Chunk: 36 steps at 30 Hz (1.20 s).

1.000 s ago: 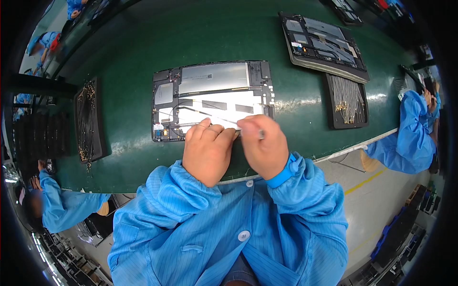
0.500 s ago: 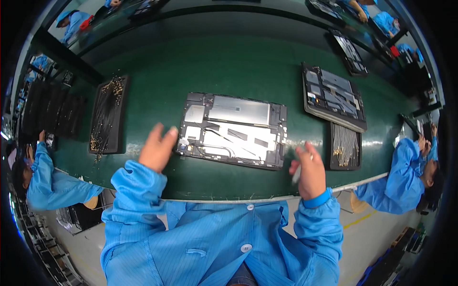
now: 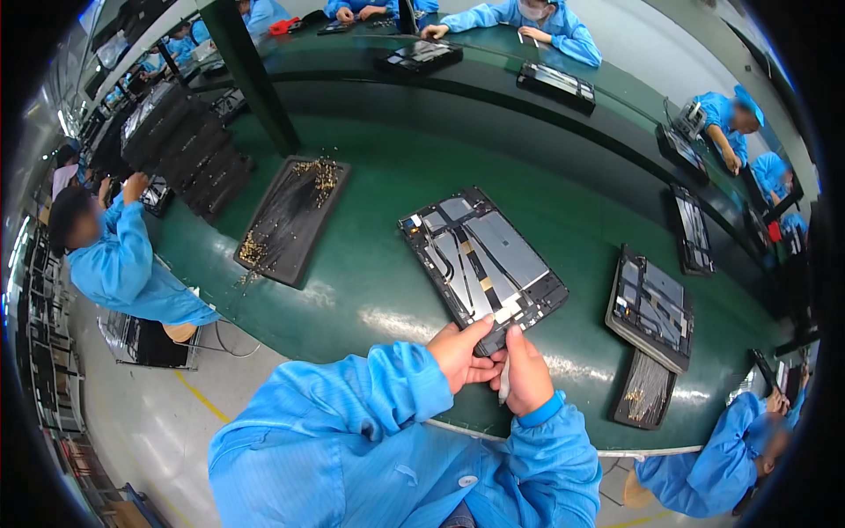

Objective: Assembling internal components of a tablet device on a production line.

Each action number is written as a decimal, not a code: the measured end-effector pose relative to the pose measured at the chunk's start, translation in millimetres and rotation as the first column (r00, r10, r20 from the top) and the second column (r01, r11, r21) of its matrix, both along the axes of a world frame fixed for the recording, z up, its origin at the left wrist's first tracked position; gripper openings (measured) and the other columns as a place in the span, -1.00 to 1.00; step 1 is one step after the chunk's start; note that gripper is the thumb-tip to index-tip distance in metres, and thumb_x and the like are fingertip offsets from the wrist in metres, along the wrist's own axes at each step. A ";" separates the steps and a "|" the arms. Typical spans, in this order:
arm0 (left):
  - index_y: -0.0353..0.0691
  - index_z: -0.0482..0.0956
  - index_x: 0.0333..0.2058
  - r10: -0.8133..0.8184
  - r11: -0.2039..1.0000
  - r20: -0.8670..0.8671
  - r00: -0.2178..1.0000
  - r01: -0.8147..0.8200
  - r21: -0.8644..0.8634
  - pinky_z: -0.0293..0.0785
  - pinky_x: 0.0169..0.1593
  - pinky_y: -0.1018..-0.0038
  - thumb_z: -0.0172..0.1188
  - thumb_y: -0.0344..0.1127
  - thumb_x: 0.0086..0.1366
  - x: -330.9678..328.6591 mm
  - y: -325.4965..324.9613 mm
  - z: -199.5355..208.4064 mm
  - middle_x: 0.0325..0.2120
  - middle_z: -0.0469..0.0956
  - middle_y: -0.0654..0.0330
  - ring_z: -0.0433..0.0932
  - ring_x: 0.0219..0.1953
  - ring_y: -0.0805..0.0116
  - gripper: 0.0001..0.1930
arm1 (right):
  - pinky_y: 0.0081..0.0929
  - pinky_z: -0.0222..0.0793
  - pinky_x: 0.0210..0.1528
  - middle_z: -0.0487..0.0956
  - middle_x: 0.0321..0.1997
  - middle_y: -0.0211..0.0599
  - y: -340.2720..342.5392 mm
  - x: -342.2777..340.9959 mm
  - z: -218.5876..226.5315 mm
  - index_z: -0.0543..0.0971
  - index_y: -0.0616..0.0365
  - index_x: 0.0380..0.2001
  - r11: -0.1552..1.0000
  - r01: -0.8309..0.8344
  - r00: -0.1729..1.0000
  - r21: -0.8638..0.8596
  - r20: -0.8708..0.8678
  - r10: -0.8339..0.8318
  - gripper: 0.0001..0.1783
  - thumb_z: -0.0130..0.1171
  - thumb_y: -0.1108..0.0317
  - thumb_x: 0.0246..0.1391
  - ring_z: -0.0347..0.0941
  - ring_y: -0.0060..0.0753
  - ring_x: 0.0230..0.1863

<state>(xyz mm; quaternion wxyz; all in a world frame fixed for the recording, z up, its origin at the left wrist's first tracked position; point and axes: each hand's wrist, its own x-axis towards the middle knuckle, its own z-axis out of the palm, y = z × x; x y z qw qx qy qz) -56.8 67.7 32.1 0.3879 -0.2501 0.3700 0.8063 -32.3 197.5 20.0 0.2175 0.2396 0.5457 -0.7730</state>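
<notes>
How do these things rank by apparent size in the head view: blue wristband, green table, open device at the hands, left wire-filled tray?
From largest to smallest, as they look:
1. Green table
2. Open device
3. Left wire-filled tray
4. Blue wristband

Green worktop fills mid-frame, glossy, glare toward its near edge. Dark green post upper left. Second green bench along the top. Grey floor lower left, yellow line on it. Tan stool seat left. Cluttered racks down left rim.
</notes>
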 end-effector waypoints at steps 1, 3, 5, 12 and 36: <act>-0.12 0.30 -0.25 0.045 0.999 0.028 0.999 -0.044 -0.019 0.40 -0.60 0.61 -0.02 -0.16 0.09 -6.2 1.5 3.0 -0.50 0.45 0.26 0.42 -0.63 0.43 -0.73 | -0.56 0.20 -0.66 0.35 -0.69 -0.37 1.7 3.6 -1.8 0.38 0.21 -0.36 0.992 -0.004 0.999 0.126 -0.040 0.009 -0.64 -0.07 0.09 -0.04 0.29 -0.49 -0.64; -0.15 0.33 -0.28 0.172 0.984 -0.071 0.983 -0.175 -0.035 0.37 -0.68 0.64 -0.02 -0.20 0.08 -21.5 0.3 -1.5 -0.51 0.45 0.26 0.38 -0.71 0.45 -0.76 | -0.50 0.20 -0.62 0.37 -0.67 -0.31 20.2 24.8 -8.7 0.38 0.22 -0.32 0.807 0.114 0.929 0.579 -0.351 0.121 -0.65 -0.04 0.15 -0.06 0.29 -0.40 -0.63; -0.17 0.34 -0.33 0.318 0.945 -0.106 0.942 -0.324 -0.049 0.28 -0.74 0.60 0.03 -0.21 0.03 -51.0 -1.3 -8.5 -0.52 0.41 0.26 0.35 -0.65 0.44 -0.75 | -0.40 0.20 -0.54 0.39 -0.63 -0.21 49.7 54.1 -8.6 0.39 0.22 -0.30 0.269 0.298 0.818 0.916 -0.390 0.422 -0.69 0.01 0.27 -0.13 0.29 -0.23 -0.61; -0.35 0.20 -0.19 0.058 0.847 -0.840 0.540 -0.472 -0.245 0.44 -0.27 0.44 -0.10 -0.13 0.14 -194.6 -45.5 -44.3 -0.32 0.29 0.02 0.36 -0.35 0.19 -0.60 | -0.39 0.21 -0.51 0.39 -0.61 -0.27 79.0 99.9 -33.9 0.42 0.14 -0.47 -0.068 0.460 0.720 0.885 -0.327 0.612 -0.77 0.10 0.46 -0.36 0.28 -0.22 -0.58; -0.21 0.32 -0.22 -0.390 0.920 -0.585 0.711 0.326 -0.217 0.39 -0.41 0.55 -0.02 -0.09 0.08 -78.9 150.0 43.0 -0.36 0.38 0.27 0.38 -0.41 0.48 -0.64 | -0.51 0.24 -0.52 0.40 -0.57 -0.32 89.8 102.3 -40.6 0.39 0.15 -0.52 0.036 0.652 0.623 0.757 -0.563 0.543 -0.77 0.15 0.54 -0.39 0.31 -0.35 -0.59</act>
